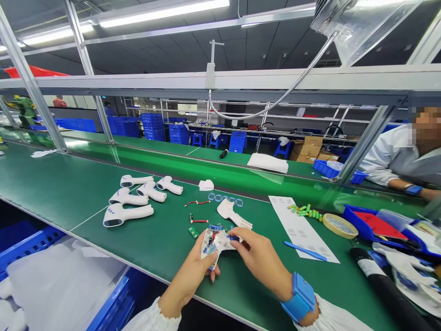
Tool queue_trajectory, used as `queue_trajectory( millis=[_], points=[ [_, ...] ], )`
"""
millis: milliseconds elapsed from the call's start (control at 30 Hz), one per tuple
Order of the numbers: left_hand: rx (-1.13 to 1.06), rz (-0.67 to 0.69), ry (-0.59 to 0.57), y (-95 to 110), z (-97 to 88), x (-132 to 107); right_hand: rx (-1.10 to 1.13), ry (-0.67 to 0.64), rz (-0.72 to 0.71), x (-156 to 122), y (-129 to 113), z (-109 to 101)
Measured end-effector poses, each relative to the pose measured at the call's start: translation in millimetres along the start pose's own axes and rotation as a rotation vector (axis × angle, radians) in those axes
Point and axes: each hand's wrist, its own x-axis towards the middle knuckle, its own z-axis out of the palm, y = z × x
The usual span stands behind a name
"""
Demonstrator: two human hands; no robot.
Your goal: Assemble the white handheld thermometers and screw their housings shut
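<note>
While the left hand's grip (pixel 188 276) curls closed around a white plastic gun-shaped shell (pixel 222 241) and the right hand's grip (pixel 262 259) pinches its blue-wired insides (pixel 210 248), a slip could tear those wires or knock the small green circuit board (pixel 193 232) beside the shell. The green table's (pixel 161 239) near edge runs close below the shell; open room lies to its right.
</note>
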Motion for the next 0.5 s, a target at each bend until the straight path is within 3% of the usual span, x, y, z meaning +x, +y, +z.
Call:
queue_trajectory(
  millis=[200,367,500],
  points=[
    [-0.011,0.031,-0.009,-5.2,-2.6,-5.1,-0.145,-0.006,0.074,48.6,25.0,-7.3],
    [-0.091,0.037,0.032,-6.3,-4.0,-4.4,-0.190,-0.101,0.000,93.4,43.4,13.4],
    [-0.135,0.065,0.050,-6.2,-2.1,-1.5,-0.207,-0.157,-0.035,108.7,49.5,28.3]
  ],
)
